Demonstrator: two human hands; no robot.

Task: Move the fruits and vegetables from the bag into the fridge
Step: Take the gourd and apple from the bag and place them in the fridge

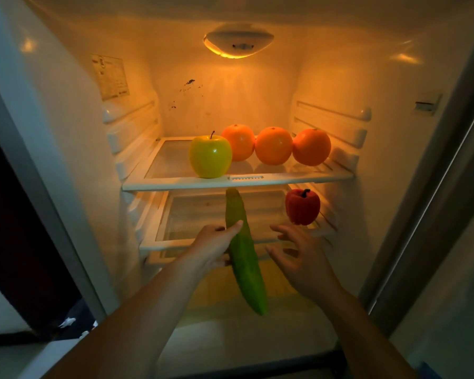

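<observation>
Cucumber (247,269), long, smooth and green, hangs at centre frame before the lower glass shelf (153,239). Its long axis is near upright, far tip pointing up at the upper shelf (175,184). The left hand (211,247) has its grip wrapped round the middle. The right hand (301,258) is beside it, grip wide, fingers spread. A glossy yellow apple (210,157) and three round oranges (273,145) sit above.

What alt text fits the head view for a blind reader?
A person's left hand holds a green cucumber toward the lower shelf of an open fridge, where a red pepper sits; the right hand hovers open beside it. An apple and three oranges line the upper shelf.
</observation>
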